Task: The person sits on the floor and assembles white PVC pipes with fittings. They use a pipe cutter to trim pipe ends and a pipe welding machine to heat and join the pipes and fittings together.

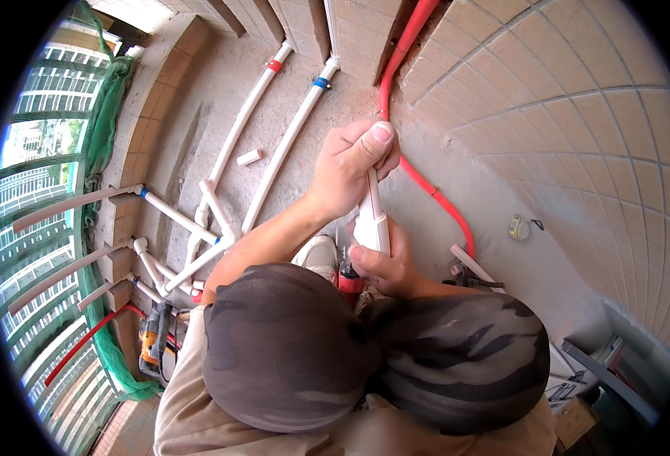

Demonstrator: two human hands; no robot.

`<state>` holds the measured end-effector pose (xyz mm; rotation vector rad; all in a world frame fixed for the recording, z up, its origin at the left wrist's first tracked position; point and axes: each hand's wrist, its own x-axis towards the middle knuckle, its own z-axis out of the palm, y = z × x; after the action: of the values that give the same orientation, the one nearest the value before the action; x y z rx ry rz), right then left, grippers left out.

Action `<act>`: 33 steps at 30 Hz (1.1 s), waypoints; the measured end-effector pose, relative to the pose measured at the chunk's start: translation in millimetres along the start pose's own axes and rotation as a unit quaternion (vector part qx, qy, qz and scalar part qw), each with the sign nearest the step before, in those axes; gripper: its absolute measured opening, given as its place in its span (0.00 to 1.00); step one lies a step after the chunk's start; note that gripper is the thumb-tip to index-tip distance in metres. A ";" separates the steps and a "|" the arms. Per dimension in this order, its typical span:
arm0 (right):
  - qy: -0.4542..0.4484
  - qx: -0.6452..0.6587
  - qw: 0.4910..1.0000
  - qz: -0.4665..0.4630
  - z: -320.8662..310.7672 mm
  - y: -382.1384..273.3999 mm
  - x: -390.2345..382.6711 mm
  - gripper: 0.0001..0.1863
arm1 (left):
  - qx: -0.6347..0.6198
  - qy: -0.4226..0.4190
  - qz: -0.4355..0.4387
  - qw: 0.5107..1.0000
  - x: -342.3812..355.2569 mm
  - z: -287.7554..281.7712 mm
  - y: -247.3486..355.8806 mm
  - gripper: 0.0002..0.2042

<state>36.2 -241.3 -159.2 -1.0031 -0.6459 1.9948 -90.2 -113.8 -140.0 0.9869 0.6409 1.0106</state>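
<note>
My left hand (354, 163) is closed in a fist round the upper part of a thin white plastic pipe (373, 194). Lower down, my right hand (394, 262) wraps its fingers and thumb about a white pipe fitting (381, 234) at the pipe's near end. The pipe leans slightly, held above the floor between my knees. How far it sits inside the fitting is hard to make out. Just below the hands, a red and black object (349, 281) shows beside my shoe (318, 254), its kind partly hidden.
White pipes (234, 144) with red and blue bands run along the concrete floor at left. A short pipe offcut (249, 157) lies between them. Red conduit (445, 201) bends along the right, near a tape measure (518, 227). An orange power tool (152, 338) stands by the green netting.
</note>
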 end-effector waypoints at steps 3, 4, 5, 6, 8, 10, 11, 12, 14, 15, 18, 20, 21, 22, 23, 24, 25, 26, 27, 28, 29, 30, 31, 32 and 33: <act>0.002 -0.061 0.997 -0.057 -2.3 5.0 -2.8 0.24 | 0.042 -0.014 0.037 0.998 -4.7 5.6 1.9 0.23; -0.004 -0.075 0.994 -0.076 -2.8 6.3 -3.0 0.24 | 0.048 -0.020 0.045 0.998 -6.3 6.9 3.0 0.23; -0.003 -0.074 0.994 -0.085 -2.1 5.9 -3.0 0.24 | 0.053 -0.028 0.054 0.997 -6.8 8.2 4.1 0.23; -0.003 -0.072 0.993 -0.094 -0.6 4.8 -3.2 0.24 | 0.055 -0.031 0.057 0.996 -7.9 9.0 5.2 0.23; -0.008 -0.067 0.992 -0.106 -0.3 6.4 -2.8 0.25 | 0.059 -0.038 0.065 0.995 -9.7 10.0 7.0 0.23; -0.015 -0.064 0.992 -0.108 -1.7 10.0 -2.0 0.25 | 0.059 -0.042 0.066 0.995 -10.4 9.8 8.1 0.23; -0.017 -0.063 0.992 -0.108 -2.3 10.1 -1.9 0.25 | 0.059 -0.044 0.066 0.995 -10.8 9.9 7.9 0.23; -0.018 -0.063 0.992 -0.104 -2.0 7.8 -2.6 0.26 | 0.056 -0.043 0.066 0.995 -11.5 10.3 7.5 0.22; -0.028 -0.057 0.994 -0.088 -3.9 4.7 -3.3 0.27 | 0.051 -0.044 0.068 0.995 -11.2 11.6 7.6 0.22; -0.036 -0.050 0.995 -0.076 -5.7 3.2 -4.1 0.28 | 0.065 -0.044 0.077 0.994 -11.6 13.0 8.5 0.22; -0.073 -0.041 0.994 -0.066 -8.9 -1.9 -4.5 0.31 | 0.102 -0.036 0.106 0.988 -18.4 17.6 15.4 0.21; -0.093 -0.016 0.993 -0.066 -8.5 0.6 -3.5 0.33 | 0.128 -0.028 0.113 0.985 -20.3 15.9 18.1 0.21; -0.088 -0.025 0.993 -0.067 -9.3 0.7 -3.0 0.33 | 0.140 -0.025 0.115 0.983 -20.3 16.2 17.5 0.21; -0.084 -0.034 0.994 -0.068 -10.3 0.0 -2.2 0.33 | 0.146 -0.016 0.116 0.982 -20.3 18.0 16.6 0.22; -0.079 -0.043 0.994 -0.069 -11.7 -1.4 -1.1 0.33 | 0.132 -0.009 0.120 0.984 -18.1 17.5 16.4 0.22; -0.060 -0.065 0.994 -0.069 -10.8 -2.3 1.4 0.33 | 0.124 0.002 0.124 0.984 -18.2 13.9 19.9 0.22; -0.040 -0.087 0.993 -0.069 -10.3 -3.6 3.9 0.33 | 0.115 0.012 0.128 0.985 -18.2 10.8 23.3 0.23; -0.018 -0.107 0.992 -0.066 -7.6 -3.8 4.9 0.33 | 0.074 0.033 0.087 0.993 -21.3 9.8 30.0 0.25; -0.016 -0.144 0.986 -0.086 -6.0 -6.7 6.2 0.32 | 0.025 0.002 0.102 0.994 -20.5 0.3 30.6 0.25; -0.013 -0.181 0.978 -0.106 -6.0 -11.8 8.0 0.32 | 0.006 -0.053 0.117 0.992 -15.9 -8.6 34.1 0.24; -0.011 -0.215 0.969 -0.121 -3.8 -14.1 9.0 0.31 | -0.014 -0.105 0.127 0.986 -14.0 -15.9 35.4 0.24; -0.017 -0.209 0.971 -0.119 -2.1 -14.2 10.0 0.30 | -0.057 -0.122 0.126 0.983 -12.3 -18.7 34.8 0.23; -0.022 -0.203 0.972 -0.117 -0.6 -14.0 10.8 0.28 | -0.101 -0.138 0.125 0.977 -12.2 -19.5 34.4 0.22; -0.026 -0.200 0.973 -0.115 -0.2 -14.8 10.2 0.27 | -0.196 -0.127 0.137 0.963 -9.1 -7.3 31.7 0.22; -0.027 -0.197 0.974 -0.111 0.1 -15.0 8.7 0.26 | -0.244 -0.146 0.085 0.955 -11.0 -10.9 30.1 0.21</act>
<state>39.2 -225.8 -152.1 -1.0542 -1.1638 1.7375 -115.5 -114.2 -117.6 0.7349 0.0488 1.0793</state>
